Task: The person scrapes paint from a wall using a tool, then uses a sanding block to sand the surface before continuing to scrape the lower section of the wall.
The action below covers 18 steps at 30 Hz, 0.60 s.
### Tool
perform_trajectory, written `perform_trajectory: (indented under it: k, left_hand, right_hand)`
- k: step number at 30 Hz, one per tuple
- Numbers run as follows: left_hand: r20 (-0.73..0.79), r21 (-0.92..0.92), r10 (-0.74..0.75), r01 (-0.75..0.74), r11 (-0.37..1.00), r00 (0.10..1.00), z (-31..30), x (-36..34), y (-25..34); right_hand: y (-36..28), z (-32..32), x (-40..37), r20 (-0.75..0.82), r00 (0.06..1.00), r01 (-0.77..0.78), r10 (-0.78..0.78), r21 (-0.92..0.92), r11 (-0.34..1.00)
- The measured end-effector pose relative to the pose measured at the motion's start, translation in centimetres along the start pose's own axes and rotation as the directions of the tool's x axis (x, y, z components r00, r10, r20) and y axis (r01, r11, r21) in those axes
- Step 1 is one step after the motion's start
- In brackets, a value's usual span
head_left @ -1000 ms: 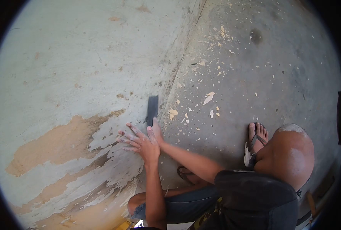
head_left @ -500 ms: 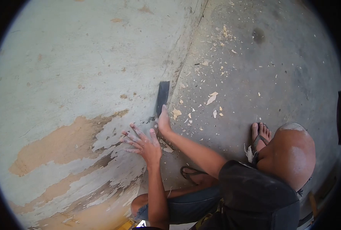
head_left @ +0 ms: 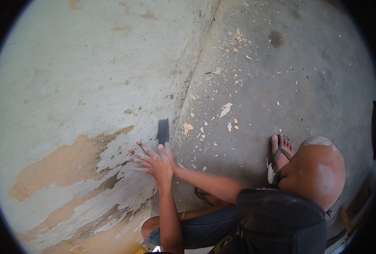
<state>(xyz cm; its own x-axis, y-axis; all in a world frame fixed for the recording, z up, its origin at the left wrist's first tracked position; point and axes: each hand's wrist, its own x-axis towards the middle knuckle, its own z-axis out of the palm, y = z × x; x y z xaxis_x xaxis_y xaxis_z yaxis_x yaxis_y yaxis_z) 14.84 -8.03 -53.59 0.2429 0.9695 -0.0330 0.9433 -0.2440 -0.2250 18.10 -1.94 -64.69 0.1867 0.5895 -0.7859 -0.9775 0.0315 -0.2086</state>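
My right hand (head_left: pixel 171 157) is closed around the lower end of a flat dark tool (head_left: pixel 164 130), which lies against the pale wall (head_left: pixel 90 55) near its bottom edge. The hand is slightly blurred and partly hidden behind my left hand. My left hand (head_left: pixel 157 166) has its fingers spread, with pale dust on them, over the wall surface just left of the tool. It holds nothing. Left of my hands, a tan patch (head_left: pixel 65 163) shows where the pale coating is gone.
The grey floor (head_left: pixel 323 84) meets the wall along a slanting dirty seam. Pale flakes (head_left: pixel 226 110) are scattered on the floor. A bent knee (head_left: pixel 323 169) and a foot in a sandal (head_left: pixel 282 148) are at the right; another knee (head_left: pixel 148 226) is below my hands.
My right hand and the dark tool have moved down and left, close to my left hand. My left hand stays spread, slightly left of where it was; the view has shifted a little.
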Motion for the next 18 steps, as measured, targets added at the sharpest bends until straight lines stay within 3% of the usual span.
perform_trajectory:
  k: [6,8,11,12,13,17,18]
  left_hand:
    - [-0.095,-0.034,-0.005,0.002,0.999,0.995,-0.4,0.0,0.6]
    - [0.041,-0.018,-0.038,0.039,0.999,0.998,-1.8,-0.2,0.7]
    - [0.043,0.016,-0.027,0.026,1.000,0.999,-1.2,-0.1,0.1]
    - [0.046,0.010,-0.020,0.020,1.000,0.999,-0.8,0.0,0.5]
    - [-0.008,-0.016,-0.014,0.014,1.000,1.000,-0.5,0.0,0.7]
    - [-0.041,-0.048,-0.020,0.018,0.999,0.999,-0.4,-0.1,0.7]
    - [-0.044,-0.053,-0.015,0.013,0.999,0.999,-0.8,-0.2,1.0]
  right_hand:
    - [0.1,0.0,-2.4,-0.016,1.000,0.005,-0.006,-0.049,0.999]
    - [0.8,-0.5,-1.7,-0.009,1.000,0.016,-0.016,-0.062,0.998]
    - [4.5,-2.5,-0.4,0.032,0.999,0.031,-0.030,-0.015,0.999]
    - [7.4,-3.3,-2.1,0.092,0.994,0.092,-0.065,-0.335,0.938]
    - [8.2,-3.6,-3.6,0.155,0.985,0.152,-0.071,-0.614,0.775]
    - [6.2,-3.1,-2.9,0.130,0.991,0.057,0.010,-0.502,0.863]
    - [2.9,-2.1,-1.4,0.035,0.988,-0.132,0.149,-0.300,0.945]
